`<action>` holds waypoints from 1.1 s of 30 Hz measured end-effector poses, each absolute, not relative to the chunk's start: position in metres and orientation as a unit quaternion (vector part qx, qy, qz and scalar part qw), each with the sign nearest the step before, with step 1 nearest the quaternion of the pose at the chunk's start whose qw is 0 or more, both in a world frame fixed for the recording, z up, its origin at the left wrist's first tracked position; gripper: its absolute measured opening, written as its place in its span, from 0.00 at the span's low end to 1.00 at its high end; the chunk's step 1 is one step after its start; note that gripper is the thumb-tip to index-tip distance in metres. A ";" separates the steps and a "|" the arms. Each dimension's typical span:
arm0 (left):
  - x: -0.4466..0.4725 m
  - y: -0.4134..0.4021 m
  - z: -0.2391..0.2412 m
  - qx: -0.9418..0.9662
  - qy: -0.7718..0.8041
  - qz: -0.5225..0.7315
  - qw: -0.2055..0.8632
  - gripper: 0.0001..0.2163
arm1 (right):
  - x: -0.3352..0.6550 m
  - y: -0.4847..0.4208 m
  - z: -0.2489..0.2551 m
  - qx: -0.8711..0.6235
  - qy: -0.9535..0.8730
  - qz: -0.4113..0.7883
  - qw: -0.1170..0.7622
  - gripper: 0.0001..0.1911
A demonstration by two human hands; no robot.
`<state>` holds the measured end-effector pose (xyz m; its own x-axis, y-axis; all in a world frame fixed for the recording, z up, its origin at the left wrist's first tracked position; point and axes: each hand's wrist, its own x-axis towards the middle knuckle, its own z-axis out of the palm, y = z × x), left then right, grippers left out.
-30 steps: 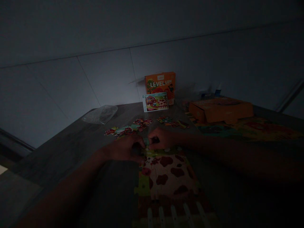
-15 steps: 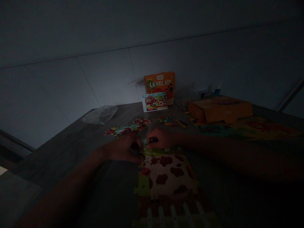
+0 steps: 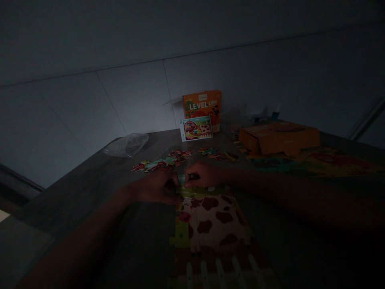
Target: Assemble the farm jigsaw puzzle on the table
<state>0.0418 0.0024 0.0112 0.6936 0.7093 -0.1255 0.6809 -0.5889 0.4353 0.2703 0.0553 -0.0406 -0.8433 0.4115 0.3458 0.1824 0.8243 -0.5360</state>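
Observation:
A partly joined jigsaw puzzle (image 3: 215,224) with a brown-spotted cow and a white fence lies in front of me on the dark table. At its far left corner, my left hand (image 3: 158,187) is closed, fingertips at the puzzle's edge. My right hand (image 3: 204,175) is closed just beside it, thumb and finger pinched on a small light blue-green puzzle piece (image 3: 182,179). Both hands touch around that piece, and fingers partly cover it. Loose puzzle pieces (image 3: 164,163) lie in a heap beyond my hands, with a smaller group (image 3: 230,156) to the right.
A picture card (image 3: 197,129) of the farm scene leans on an upright orange box (image 3: 207,98). Left of it lies a clear plastic bag (image 3: 128,145). Another orange box (image 3: 279,138) rests on a colourful sheet (image 3: 331,162) at right. The room is dim.

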 end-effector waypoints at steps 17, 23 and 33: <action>0.044 0.006 0.005 0.884 0.409 0.044 0.223 0.17 | 0.270 0.053 -0.037 -0.166 -0.924 0.265 0.220 0.09; 0.047 0.008 0.002 0.895 0.385 0.052 0.218 0.16 | 0.270 0.054 -0.039 -0.174 -0.925 0.261 0.214 0.09; 0.049 0.007 0.006 0.912 0.360 0.051 0.188 0.11 | 0.273 0.028 0.005 -0.172 -0.971 0.129 0.100 0.09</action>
<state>0.0490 0.0072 0.0056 0.7350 0.6768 -0.0420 0.6383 -0.6696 0.3799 0.2731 0.0280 0.0053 -0.9210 0.3598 0.1495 0.3082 0.9075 -0.2856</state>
